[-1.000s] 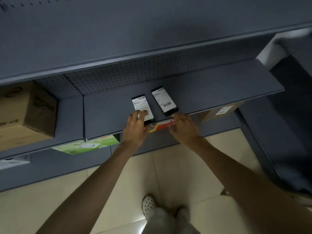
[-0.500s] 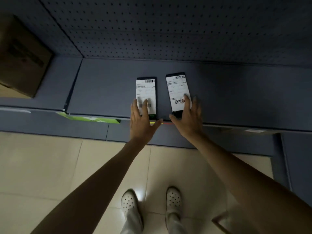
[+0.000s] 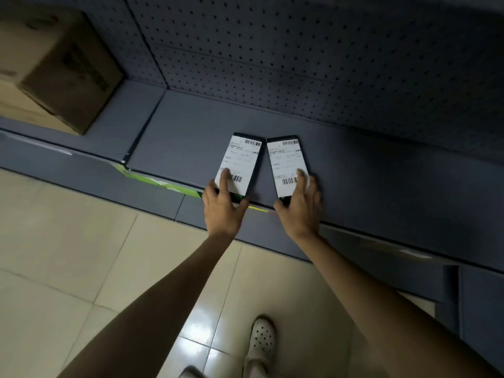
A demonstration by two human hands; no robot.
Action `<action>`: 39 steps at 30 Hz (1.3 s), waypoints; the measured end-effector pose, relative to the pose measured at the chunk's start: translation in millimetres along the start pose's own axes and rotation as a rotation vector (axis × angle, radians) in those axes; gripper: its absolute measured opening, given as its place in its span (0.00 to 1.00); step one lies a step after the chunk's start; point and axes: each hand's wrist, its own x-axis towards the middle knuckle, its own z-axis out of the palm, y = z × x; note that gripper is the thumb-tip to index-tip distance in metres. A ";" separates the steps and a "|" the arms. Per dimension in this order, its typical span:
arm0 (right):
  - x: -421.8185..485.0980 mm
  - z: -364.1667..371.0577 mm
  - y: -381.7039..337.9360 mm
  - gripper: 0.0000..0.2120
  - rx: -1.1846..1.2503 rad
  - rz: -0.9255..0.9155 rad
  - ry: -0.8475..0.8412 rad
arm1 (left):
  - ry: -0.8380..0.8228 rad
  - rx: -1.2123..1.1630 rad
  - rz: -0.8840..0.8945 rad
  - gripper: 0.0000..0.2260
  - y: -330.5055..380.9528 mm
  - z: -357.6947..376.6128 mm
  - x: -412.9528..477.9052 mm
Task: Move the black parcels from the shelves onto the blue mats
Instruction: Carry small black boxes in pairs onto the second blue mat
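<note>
Dim grey shelving fills the upper part of the view, with a perforated back panel (image 3: 327,64) above a flat grey shelf (image 3: 185,137) and pale floor tiles (image 3: 81,255) below. Two black parcels lie flat on that shelf near its front edge, side by side, their far corners almost meeting and their near ends angled apart. Each carries a white shipping label with barcodes.

On the left parcel (image 3: 241,163) rests the left hand (image 3: 222,207), fingers loosely spread; one fingertip presses on the label just beside the lower barcode, and the thumb reaches toward the parcel's near right corner. It lies over the parcel rather than closing around it. Over the near end of the right parcel (image 3: 287,165) lies the right hand (image 3: 300,211), fingers extended along the right edge and the thumb at the near left corner. Whether it has actually clamped the sides cannot be told.

Both parcels' near ends are covered by the hands. Print on the labels is too small to read. A cardboard box (image 3: 65,75) on the shelf at far left is blurred and cut by the frame. Below the shelf edge, a green item (image 3: 152,181) peeks out, mostly hidden. One white perforated shoe (image 3: 261,335) shows at the bottom
</note>
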 end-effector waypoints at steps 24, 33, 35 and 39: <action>-278.7 -77.9 -454.2 0.40 0.018 -0.797 -0.109 | 0.558 -0.128 -0.118 0.34 -170.8 -525.3 -161.3; -279.5 -119.5 -609.7 0.40 0.063 -0.928 0.004 | 0.766 -0.137 -0.020 0.34 -171.8 -672.2 -124.2; -266.2 -114.9 -635.2 0.40 0.063 -0.936 0.016 | 0.770 -0.126 -0.007 0.35 -170.9 -692.8 -100.6; -225.6 -104.7 -697.6 0.40 0.126 -0.928 0.012 | 0.774 -0.093 0.026 0.34 -170.2 -738.5 -41.1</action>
